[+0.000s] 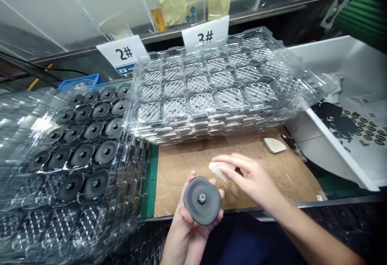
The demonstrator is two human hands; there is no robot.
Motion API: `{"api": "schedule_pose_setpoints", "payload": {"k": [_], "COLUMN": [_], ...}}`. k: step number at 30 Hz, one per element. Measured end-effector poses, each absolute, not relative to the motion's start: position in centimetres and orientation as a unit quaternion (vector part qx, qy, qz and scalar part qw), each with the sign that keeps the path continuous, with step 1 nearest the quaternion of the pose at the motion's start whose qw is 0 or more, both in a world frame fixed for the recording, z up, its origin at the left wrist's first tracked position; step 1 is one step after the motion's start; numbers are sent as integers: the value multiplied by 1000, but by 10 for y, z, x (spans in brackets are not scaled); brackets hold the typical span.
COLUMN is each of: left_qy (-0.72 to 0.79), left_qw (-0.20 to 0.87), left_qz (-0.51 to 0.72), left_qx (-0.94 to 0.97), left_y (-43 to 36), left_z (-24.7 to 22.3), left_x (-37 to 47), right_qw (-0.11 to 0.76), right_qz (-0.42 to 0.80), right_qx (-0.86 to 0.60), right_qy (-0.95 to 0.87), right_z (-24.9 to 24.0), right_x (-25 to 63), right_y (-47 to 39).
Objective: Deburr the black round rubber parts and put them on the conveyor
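Observation:
In my left hand [189, 224] rests a round dark grey disc [193, 206] with a small metal nut at its centre, the fingers wrapped round its edge from below. My right hand [248, 176] pinches a white wedge-shaped pad [222, 169] just above and to the right of the disc, apart from it. Under both hands lies a sheet of brown cardboard [175, 168]. A second cream wedge-shaped pad [274, 145] lies on the cardboard's far right part.
A stack of clear plastic trays [196, 103] stands behind the cardboard. To the left, another tray [121, 152] holds several similar grey discs [82, 155]. At right, a white bin [338, 144] contains small black pieces. Paper signs [123, 53] and a blue basket [80, 81] are at the back.

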State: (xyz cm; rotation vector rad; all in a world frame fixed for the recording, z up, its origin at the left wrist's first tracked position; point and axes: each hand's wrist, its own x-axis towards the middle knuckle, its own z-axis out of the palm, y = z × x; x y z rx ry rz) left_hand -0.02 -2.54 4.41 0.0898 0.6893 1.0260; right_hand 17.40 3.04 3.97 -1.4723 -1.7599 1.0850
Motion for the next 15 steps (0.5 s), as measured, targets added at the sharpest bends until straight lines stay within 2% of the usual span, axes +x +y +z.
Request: {"api": "schedule_pose_setpoints", "payload": {"k": [4, 9, 12, 15], "left_qy": [291, 288, 303, 332], "left_qw": [823, 822, 820, 807], "left_qz": [487, 491, 485, 489], "left_qx": [7, 2, 3, 7], "left_y": [-21, -13, -10, -13], "left_z": [36, 30, 35, 43], "left_x": [-3, -2, 2, 10], "right_qw": [197, 192, 248, 370], "right_qz": [422, 412, 394, 349], "right_qx": [-537, -554, -586, -559], "right_qy": [-703, -698, -663, -655], "right_z": [-4, -13, 14, 56], "right_x": [173, 176, 180, 171], "right_y": [-13, -29, -4, 15]}}
